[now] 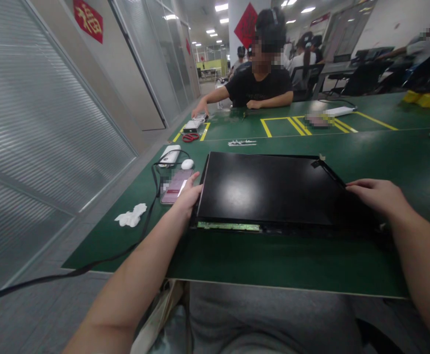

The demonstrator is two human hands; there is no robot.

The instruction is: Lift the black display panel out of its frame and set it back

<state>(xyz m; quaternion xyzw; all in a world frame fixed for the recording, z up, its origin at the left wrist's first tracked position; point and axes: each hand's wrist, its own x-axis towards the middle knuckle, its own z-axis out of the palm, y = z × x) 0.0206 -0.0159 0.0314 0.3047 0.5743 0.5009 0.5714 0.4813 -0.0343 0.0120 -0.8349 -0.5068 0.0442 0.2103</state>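
A flat black LCD panel (266, 189) lies at a slight angle over a thin black frame (336, 173) in front of me. A green circuit strip (230, 226) shows along its near edge at the left. My left hand (191, 192) is closed at the panel's left side, its thumb pointing up and the other fingers mostly hidden. On the right, my right hand (377, 194) pinches the frame's side edge with bent fingers. A small loose tab (322, 158) sticks up at the far right corner.
Left of the panel lie a phone (176, 187), a white earbud case (187, 164), a white device (169, 155) with a black cable (152, 206), and crumpled tissue (131, 215). Red scissors (190, 138) and white strips (242, 143) lie farther back. A person (261, 86) sits opposite, reaching toward a box.
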